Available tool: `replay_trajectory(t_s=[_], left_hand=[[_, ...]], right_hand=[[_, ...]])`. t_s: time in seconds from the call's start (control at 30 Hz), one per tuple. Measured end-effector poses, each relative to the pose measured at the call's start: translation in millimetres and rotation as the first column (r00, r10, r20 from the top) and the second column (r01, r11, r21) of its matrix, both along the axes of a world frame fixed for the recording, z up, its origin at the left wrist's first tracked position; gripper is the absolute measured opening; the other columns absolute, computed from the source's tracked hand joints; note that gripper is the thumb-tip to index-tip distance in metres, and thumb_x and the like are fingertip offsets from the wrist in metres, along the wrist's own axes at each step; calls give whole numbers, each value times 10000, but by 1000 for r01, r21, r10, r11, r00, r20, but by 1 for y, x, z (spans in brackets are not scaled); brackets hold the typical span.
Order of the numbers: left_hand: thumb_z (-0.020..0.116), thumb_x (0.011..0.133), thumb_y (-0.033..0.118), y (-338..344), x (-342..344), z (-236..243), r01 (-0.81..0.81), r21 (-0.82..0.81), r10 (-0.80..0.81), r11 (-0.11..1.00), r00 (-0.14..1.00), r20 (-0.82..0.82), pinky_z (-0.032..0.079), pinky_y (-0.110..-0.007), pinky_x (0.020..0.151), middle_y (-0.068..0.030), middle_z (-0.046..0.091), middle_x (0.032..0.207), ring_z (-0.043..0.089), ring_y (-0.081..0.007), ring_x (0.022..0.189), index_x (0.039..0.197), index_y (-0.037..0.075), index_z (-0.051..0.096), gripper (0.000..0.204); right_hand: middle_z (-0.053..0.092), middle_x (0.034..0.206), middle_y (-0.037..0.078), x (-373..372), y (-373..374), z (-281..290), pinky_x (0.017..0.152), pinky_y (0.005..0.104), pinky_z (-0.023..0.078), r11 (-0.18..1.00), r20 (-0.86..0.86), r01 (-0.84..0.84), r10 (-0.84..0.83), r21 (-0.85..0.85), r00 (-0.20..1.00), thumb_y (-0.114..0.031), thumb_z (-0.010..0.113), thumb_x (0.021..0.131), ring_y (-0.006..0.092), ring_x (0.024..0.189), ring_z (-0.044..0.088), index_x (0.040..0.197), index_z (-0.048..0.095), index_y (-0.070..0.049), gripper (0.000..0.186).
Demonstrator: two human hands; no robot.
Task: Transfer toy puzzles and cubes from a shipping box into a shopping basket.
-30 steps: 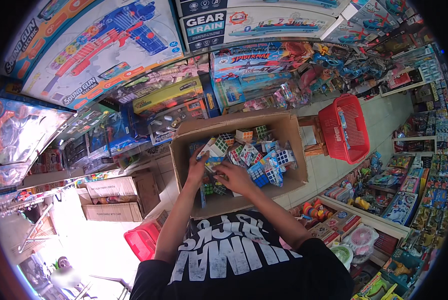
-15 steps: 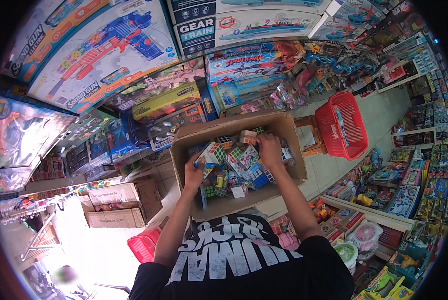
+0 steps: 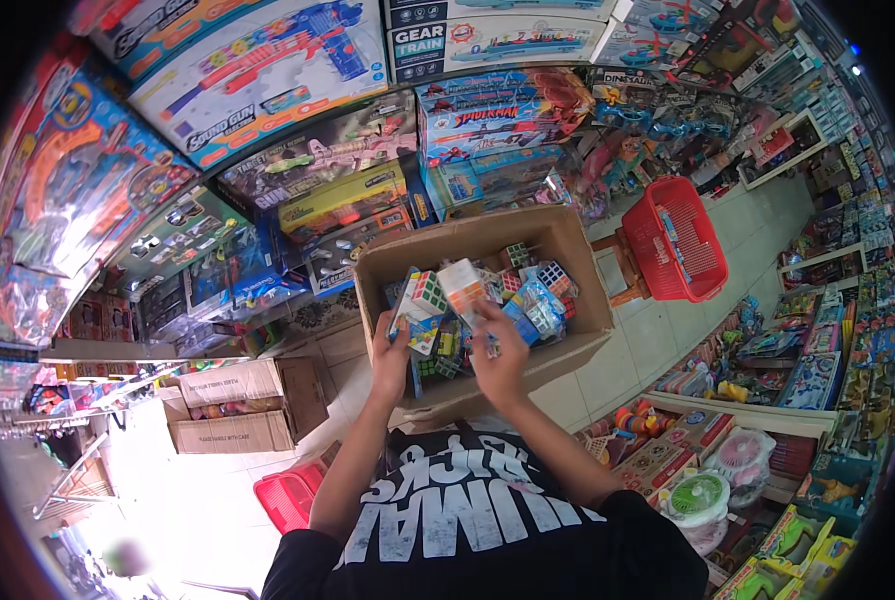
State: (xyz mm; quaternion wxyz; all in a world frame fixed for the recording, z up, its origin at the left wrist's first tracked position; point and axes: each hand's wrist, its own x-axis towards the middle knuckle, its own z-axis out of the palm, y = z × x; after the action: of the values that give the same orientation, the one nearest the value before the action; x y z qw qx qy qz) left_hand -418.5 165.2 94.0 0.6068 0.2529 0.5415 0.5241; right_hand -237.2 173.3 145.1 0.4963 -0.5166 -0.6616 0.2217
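Over the carton (image 3: 590, 270), I'm pinching an orange-white cube (image 3: 461, 286) with right fingers (image 3: 487, 318), a packaged cube (image 3: 428, 293) with left fingers (image 3: 382, 327).

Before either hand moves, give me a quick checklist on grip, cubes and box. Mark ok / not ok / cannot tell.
1. Right hand on the white-and-orange cube: ok, fingers at its near end.
2. Left hand grip: cannot tell; it is by the green-and-red cube, contact partly hidden.
3. Cardboard box open on top: ok, contents visible.
4. Contents sorted: not ok, other cubes lie jumbled, some in packaging.
5. Red basket away from both hands: ok, right of the box.
6. Underside of the white-and-orange cube: cannot tell, out of sight.
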Motion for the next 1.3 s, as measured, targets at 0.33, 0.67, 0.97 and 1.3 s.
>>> replay_trajectory(t_s=[0.33,0.67,0.97,1.3], left_hand=[[520,1004,260,-68,1,23,-43,133,-44,990,806,590,464,-373,987,-77,538,1244,525,-193,1174,1235,100,433,295],[654,914,63,-89,43,19,119,141,-171,983,875,452,505,-297,875,-53,614,1063,595,-108,963,1138,61,480,284],[638,927,55,-88,137,16,261,220,-331,940,856,398,453,-232,712,-16,610,969,560,-64,844,1015,112,451,214],[756,795,31,-78,289,49,620,285,-679,731,704,209,424,-354,1012,-131,414,1390,427,-217,1296,1487,173,166,921]], right_hand=[[591,1320,107,-6,-86,10,1007,426,434,951,421,-272,189,145,887,46,671,758,317,1212,536,1088,640,8,333],[650,1151,124,38,-132,44,946,383,481,959,229,-282,271,14,935,-79,713,801,260,1126,588,1058,617,-7,284],[528,1176,137,118,-126,22,880,292,502,766,-64,400,-494,-504,867,-167,823,747,162,1073,583,1359,384,-18,768],[441,1301,95,293,-136,36,1071,355,367,932,-787,-176,-156,-317,597,-241,857,609,225,1249,455,1499,237,-107,1093]])
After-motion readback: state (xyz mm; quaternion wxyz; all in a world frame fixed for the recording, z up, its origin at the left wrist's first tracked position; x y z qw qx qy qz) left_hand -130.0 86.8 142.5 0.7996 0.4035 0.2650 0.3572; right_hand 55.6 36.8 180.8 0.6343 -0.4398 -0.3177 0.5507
